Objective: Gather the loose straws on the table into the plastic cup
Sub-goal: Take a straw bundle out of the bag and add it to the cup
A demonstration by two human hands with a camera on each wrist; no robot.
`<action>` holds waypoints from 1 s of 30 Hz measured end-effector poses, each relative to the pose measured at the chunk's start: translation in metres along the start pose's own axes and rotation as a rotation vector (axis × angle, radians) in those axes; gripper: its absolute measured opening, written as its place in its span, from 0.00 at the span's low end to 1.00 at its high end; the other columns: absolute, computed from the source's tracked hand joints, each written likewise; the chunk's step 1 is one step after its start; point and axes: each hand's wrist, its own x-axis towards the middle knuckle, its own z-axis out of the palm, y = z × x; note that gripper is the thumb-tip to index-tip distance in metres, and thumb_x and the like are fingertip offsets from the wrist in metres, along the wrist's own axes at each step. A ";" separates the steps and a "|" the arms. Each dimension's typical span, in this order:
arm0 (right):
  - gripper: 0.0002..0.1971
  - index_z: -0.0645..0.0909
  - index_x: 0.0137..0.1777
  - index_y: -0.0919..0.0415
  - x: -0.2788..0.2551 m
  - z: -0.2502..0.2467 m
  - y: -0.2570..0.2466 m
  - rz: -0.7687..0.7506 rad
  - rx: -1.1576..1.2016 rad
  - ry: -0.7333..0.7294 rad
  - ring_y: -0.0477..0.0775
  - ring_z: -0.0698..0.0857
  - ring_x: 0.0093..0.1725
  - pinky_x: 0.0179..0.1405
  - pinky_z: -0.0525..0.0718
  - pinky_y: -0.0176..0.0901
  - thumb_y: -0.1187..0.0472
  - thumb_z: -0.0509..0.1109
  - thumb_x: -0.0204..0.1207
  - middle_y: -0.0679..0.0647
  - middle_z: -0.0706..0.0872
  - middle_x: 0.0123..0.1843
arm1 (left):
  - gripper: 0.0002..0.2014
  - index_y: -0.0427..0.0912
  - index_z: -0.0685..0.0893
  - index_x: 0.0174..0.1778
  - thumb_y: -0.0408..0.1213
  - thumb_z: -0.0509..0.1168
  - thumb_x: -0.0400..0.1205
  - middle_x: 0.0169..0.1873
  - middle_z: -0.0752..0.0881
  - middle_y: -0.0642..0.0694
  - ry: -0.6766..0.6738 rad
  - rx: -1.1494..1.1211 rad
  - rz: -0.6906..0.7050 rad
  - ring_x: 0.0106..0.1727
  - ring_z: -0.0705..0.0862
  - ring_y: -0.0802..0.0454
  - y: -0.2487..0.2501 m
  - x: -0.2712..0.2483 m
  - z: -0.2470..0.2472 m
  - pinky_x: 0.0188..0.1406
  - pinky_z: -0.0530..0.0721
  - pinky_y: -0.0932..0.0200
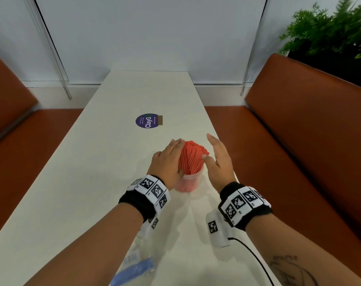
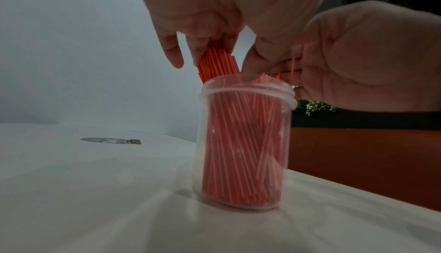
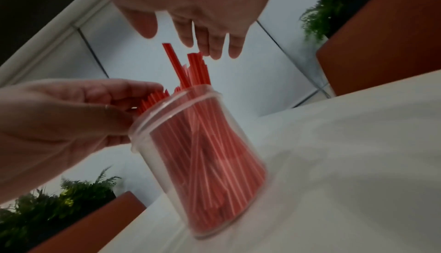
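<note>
Straws (image 1: 191,159) fill our cup (image 1: 189,183), which stands upright on the table (image 1: 105,162) between our two hands, near the right edge. We judge the gathering all but finished: in the head view we see no loose straw on the tabletop, though our forearms hide part of the near end. What seems left is tidying, since the red bundle fans out above the rim and one straw pokes higher than the rest in the right wrist view.

Our left hand (image 1: 167,159) lies flat against the left side of the fan, its fingers (image 2: 170,49) fairly straight along the straw tops, pressing rather than gripping. Our right hand (image 1: 218,157) is spread on the other side, fingers extended, the thumb touching the bundle just above the rim. Neither hand holds anything.

By count: one cup, two hands, one round purple sticker (image 1: 147,120) farther up the table, and one clear bag with a blue strip (image 1: 134,269) at the near edge. The straws are too many and too tightly packed to count; dozens, we would guess.
</note>
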 end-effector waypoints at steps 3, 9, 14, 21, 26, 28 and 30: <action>0.28 0.56 0.81 0.59 -0.009 -0.002 0.005 -0.031 -0.170 -0.146 0.47 0.56 0.83 0.77 0.51 0.33 0.68 0.57 0.81 0.53 0.60 0.83 | 0.36 0.44 0.49 0.82 0.30 0.59 0.79 0.83 0.53 0.49 -0.011 0.005 0.006 0.84 0.48 0.53 0.001 -0.001 0.001 0.80 0.56 0.48; 0.28 0.42 0.82 0.59 -0.006 0.003 -0.003 -0.155 -0.513 -0.334 0.48 0.40 0.84 0.81 0.39 0.45 0.63 0.49 0.85 0.52 0.45 0.86 | 0.35 0.46 0.54 0.81 0.28 0.57 0.77 0.82 0.56 0.52 -0.023 0.007 0.069 0.84 0.48 0.54 0.009 0.000 0.000 0.77 0.59 0.51; 0.30 0.50 0.82 0.60 -0.005 0.009 -0.010 -0.147 -0.548 -0.290 0.52 0.51 0.84 0.81 0.59 0.52 0.68 0.52 0.81 0.53 0.57 0.84 | 0.35 0.45 0.54 0.81 0.27 0.57 0.77 0.82 0.55 0.51 -0.045 0.009 0.049 0.84 0.48 0.53 0.012 0.002 0.002 0.77 0.60 0.50; 0.37 0.49 0.82 0.54 -0.006 -0.004 -0.035 -0.109 -0.525 -0.236 0.53 0.49 0.85 0.81 0.56 0.61 0.64 0.62 0.77 0.52 0.54 0.85 | 0.38 0.42 0.47 0.82 0.30 0.61 0.79 0.83 0.53 0.45 0.001 -0.049 -0.004 0.84 0.51 0.48 0.021 -0.005 -0.021 0.81 0.59 0.45; 0.33 0.58 0.80 0.54 -0.025 -0.006 -0.076 -0.139 -0.405 -0.074 0.55 0.61 0.81 0.78 0.62 0.55 0.63 0.65 0.76 0.54 0.63 0.81 | 0.30 0.44 0.60 0.79 0.34 0.62 0.81 0.81 0.62 0.47 0.162 -0.291 -0.105 0.80 0.64 0.47 0.014 -0.025 -0.059 0.79 0.65 0.45; 0.32 0.59 0.79 0.53 -0.035 -0.002 -0.091 -0.097 -0.337 -0.048 0.54 0.64 0.78 0.74 0.65 0.53 0.63 0.65 0.76 0.53 0.66 0.78 | 0.28 0.43 0.63 0.77 0.33 0.62 0.80 0.78 0.66 0.44 0.199 -0.369 -0.186 0.77 0.68 0.45 0.005 -0.038 -0.072 0.76 0.68 0.45; 0.32 0.59 0.79 0.54 -0.048 0.006 -0.100 -0.028 -0.235 -0.050 0.55 0.66 0.76 0.72 0.68 0.51 0.63 0.66 0.76 0.54 0.67 0.76 | 0.28 0.43 0.64 0.77 0.34 0.63 0.80 0.75 0.69 0.42 0.211 -0.396 -0.283 0.74 0.72 0.42 -0.006 -0.056 -0.081 0.74 0.71 0.45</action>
